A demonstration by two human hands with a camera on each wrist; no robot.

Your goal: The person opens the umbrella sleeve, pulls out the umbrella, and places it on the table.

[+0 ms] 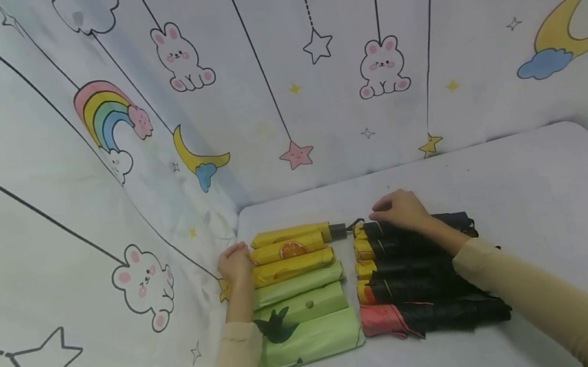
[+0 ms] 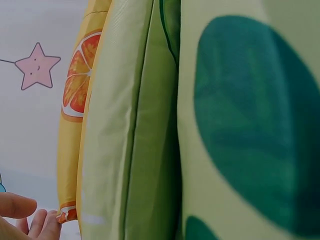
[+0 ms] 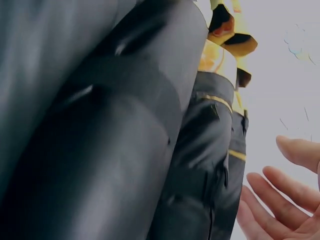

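Note:
My left hand (image 1: 234,263) is at the left ends of the yellow orange-print fabric rolls (image 1: 288,249). In the left wrist view its fingertips (image 2: 50,222) meet the end of one roll, with the thumb standing apart. Behind them lies a yellow folded umbrella (image 1: 291,234) with a black handle (image 1: 338,231) and a strap. My right hand (image 1: 402,210) is over the far edge of the black folded umbrellas (image 1: 415,266), which have yellow ends. The right wrist view shows its thumb and fingers (image 3: 285,205) spread, holding nothing, beside the black fabric.
Pale green leaf-print rolls (image 1: 309,338) lie in the nearer part of the left column. A black folded umbrella with a pink end (image 1: 383,320) lies nearest in the right column. White cloth (image 1: 559,215) covers the table, and a printed curtain (image 1: 253,85) stands behind and at the left.

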